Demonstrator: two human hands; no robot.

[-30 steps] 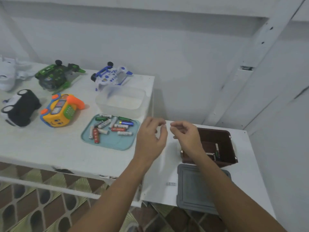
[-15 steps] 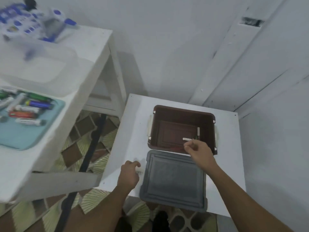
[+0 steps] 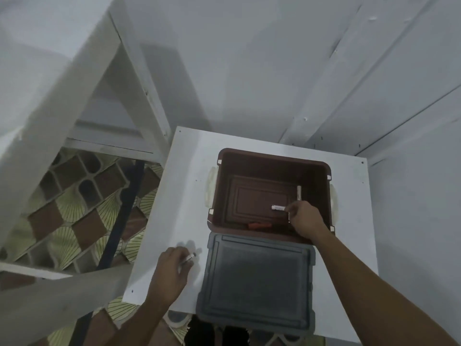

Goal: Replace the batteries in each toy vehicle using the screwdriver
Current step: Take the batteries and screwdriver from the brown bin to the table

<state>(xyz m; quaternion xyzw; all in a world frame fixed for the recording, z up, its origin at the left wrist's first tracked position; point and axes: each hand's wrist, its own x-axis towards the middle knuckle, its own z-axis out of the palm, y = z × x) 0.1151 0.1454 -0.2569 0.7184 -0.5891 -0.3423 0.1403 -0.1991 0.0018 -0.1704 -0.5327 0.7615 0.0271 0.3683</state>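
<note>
**While the right hand (image 3: 303,217) reaches into a brown bin (image 3: 274,157), the left hand (image 3: 171,273) grips a slim battery (image 3: 188,258)**

A white table (image 3: 184,196) stands in a white corner over patterned floor tiles (image 3: 74,216); a larger table (image 3: 50,96) beyond the left hand is blurred. In the bin the right hand pinches a white battery (image 3: 278,208); a second white battery (image 3: 299,192) lies beyond it, a red battery (image 3: 259,225), half hidden, to its left. A grey lid (image 3: 254,278) lies just right of the left hand.
</note>
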